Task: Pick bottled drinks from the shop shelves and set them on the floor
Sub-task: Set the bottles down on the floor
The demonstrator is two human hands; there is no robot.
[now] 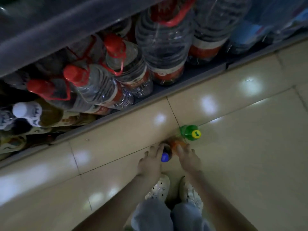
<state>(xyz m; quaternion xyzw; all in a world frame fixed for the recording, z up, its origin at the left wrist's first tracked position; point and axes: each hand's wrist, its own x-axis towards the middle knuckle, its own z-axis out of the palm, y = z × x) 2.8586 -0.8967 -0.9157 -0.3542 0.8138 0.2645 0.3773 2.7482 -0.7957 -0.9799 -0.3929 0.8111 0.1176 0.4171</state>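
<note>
Head view, dim and blurred. The tiled floor (233,164) fills the lower frame; the shelf (166,90) above holds big red-capped water jugs (163,47). On the floor stand 3 bottles close together: a green one (189,131) with a yellow cap, an orange one (179,143), and a dark one (166,151) with a blue cap. The left hand (150,161) cups the dark bottle; the right hand (188,158) wraps the orange one. Set each base flat before letting go, clear of the green bottle. No label is readable.
</note>
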